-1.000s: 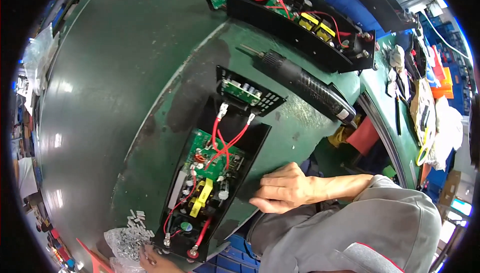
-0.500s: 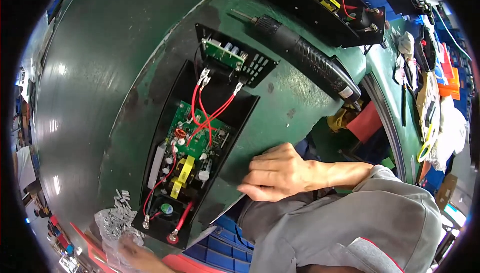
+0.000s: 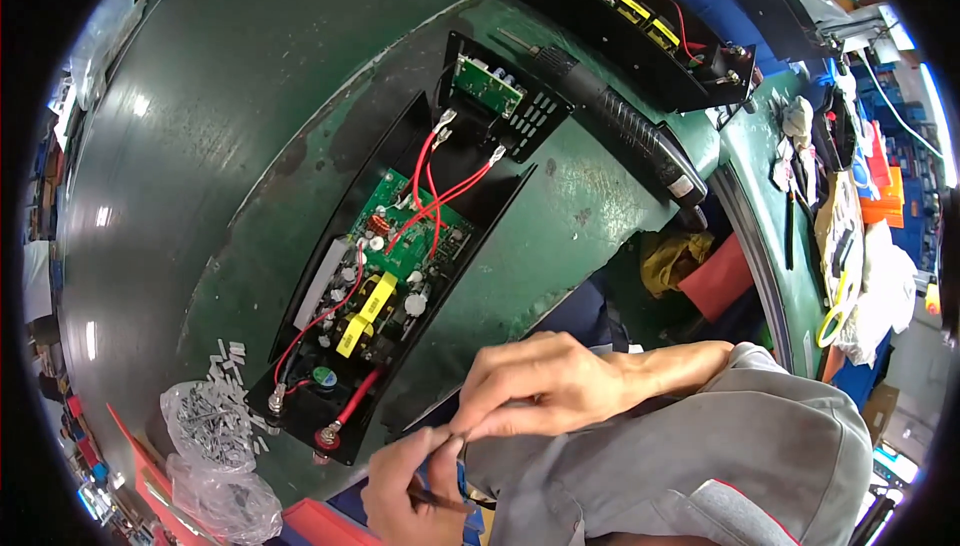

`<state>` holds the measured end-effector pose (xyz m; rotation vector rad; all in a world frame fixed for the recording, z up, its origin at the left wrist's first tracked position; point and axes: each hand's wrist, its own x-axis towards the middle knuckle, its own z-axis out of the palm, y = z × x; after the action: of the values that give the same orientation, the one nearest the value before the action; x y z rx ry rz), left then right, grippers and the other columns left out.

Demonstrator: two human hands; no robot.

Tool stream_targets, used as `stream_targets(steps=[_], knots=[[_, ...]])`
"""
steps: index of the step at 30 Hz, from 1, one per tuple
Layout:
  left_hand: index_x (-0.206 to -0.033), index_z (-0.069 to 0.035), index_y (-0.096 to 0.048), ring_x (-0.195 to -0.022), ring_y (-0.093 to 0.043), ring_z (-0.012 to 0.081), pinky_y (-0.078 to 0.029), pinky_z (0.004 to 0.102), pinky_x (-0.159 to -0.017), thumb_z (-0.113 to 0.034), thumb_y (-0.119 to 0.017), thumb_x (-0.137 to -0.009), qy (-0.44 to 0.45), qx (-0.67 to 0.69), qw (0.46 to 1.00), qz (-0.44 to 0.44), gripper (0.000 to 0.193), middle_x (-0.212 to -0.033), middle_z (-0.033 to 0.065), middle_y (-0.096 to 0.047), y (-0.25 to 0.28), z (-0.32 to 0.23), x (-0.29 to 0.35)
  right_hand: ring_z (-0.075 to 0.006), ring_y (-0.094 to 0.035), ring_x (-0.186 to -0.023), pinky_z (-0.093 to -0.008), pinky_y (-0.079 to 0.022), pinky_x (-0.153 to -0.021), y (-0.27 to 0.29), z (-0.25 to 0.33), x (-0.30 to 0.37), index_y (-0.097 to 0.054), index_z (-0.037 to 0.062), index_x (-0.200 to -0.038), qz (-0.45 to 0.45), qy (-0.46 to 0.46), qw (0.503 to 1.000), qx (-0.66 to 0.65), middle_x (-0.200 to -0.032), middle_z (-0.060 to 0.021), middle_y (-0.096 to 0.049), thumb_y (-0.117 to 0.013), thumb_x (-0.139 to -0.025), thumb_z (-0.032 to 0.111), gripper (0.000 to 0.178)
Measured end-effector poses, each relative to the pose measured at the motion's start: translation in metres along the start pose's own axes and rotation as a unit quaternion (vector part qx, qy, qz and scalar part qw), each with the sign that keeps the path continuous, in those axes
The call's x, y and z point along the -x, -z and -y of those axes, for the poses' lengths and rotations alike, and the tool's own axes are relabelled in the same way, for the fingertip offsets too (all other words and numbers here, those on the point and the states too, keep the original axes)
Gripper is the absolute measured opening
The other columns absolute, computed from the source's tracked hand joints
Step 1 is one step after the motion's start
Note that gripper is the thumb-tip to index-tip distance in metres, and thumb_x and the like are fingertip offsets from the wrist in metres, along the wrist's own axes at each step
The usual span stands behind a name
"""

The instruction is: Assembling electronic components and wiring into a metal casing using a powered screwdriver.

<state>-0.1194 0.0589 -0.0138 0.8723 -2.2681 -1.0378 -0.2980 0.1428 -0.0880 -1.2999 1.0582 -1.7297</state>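
My left hand [image 3: 397,491] and right hand [image 3: 548,386] are together, touching, just right of the near end of the open black case [image 3: 500,208] on the green table [image 3: 575,211]; whether they pinch anything I cannot tell. A bag [image 3: 225,501] of small silvery pieces [image 3: 212,426] lies left of the case, a black power screwdriver [image 3: 625,124] right of its far end.

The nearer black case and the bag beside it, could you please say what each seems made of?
Nearer black case: probably coated sheet metal, matt, judging by its thin, straight walls, though stiff plastic isn't ruled out. Bag: apparently clear plastic film, being see-through with shiny creases.
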Motion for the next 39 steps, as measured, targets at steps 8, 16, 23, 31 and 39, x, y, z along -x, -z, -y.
stream_targets(steps=[8, 16, 23, 31, 39], knots=[[-0.101, 0.002, -0.068, -0.075, -0.058, 0.0208, -0.045, 0.0254, -0.056, -0.058, -0.007, -0.106, 0.053, -0.031, 0.994, -0.095, 0.086, -0.098, 0.017, -0.06, -0.004, 0.006, -0.012, -0.0136, -0.072, -0.074, -0.0245, -0.058, -0.063, 0.03, 0.014, 0.009, -0.065, -0.0018, -0.098, -0.036, -0.145, 0.988, 0.036, -0.103, -0.0144, -0.073, -0.071, -0.087, -0.004, 0.012], [-0.11, 0.013, -0.058, -0.088, -0.071, 0.0314, -0.064, 0.0358, -0.079, -0.006, -0.061, -0.1, 0.093, 0.06, 0.993, -0.051, 0.022, -0.101, 0.0225, -0.07, 0.001, -0.018, -0.048, -0.012, -0.071, -0.082, -0.0255, -0.055, -0.066, 0.039, 0.014, -0.007, -0.07, 0.0028, -0.108, -0.1, -0.233, 0.965, 0.063, -0.094, -0.0053, -0.076, -0.072, -0.093, 0.008, 0.016], [-0.114, 0.011, -0.056, -0.09, -0.071, 0.0193, -0.061, 0.0273, -0.081, -0.011, -0.06, -0.102, 0.109, 0.152, 0.982, -0.038, 0.025, -0.111, 0.0191, -0.066, -0.019, -0.005, -0.055, -0.0175, -0.068, -0.085, -0.0308, -0.055, -0.072, 0.046, 0.008, -0.019, -0.071, 0.0008, -0.113, -0.078, -0.139, 0.98, 0.118, -0.101, -0.0101, -0.069, -0.068, -0.094, 0.001, 0.019], [-0.113, 0.008, -0.058, -0.086, -0.07, 0.0186, -0.059, 0.0281, -0.079, -0.012, -0.064, -0.101, 0.112, 0.16, 0.98, -0.031, 0.024, -0.108, 0.0158, -0.068, -0.029, 0.0, -0.059, -0.0184, -0.068, -0.088, -0.0306, -0.055, -0.072, 0.044, 0.006, -0.021, -0.071, 0.0003, -0.114, -0.097, -0.12, 0.984, 0.094, -0.102, -0.0111, -0.069, -0.066, -0.095, -0.001, 0.019], [-0.109, 0.007, -0.058, -0.082, -0.069, 0.0196, -0.057, 0.0288, -0.075, -0.006, -0.062, -0.101, 0.059, 0.069, 0.994, -0.057, 0.016, -0.103, 0.0155, -0.067, -0.029, 0.003, -0.064, -0.0244, -0.067, -0.092, -0.0347, -0.055, -0.075, 0.075, 0.03, -0.012, -0.069, 0.0023, -0.112, -0.183, -0.018, 0.911, 0.37, -0.106, -0.0128, -0.07, -0.077, -0.082, -0.002, 0.031]])
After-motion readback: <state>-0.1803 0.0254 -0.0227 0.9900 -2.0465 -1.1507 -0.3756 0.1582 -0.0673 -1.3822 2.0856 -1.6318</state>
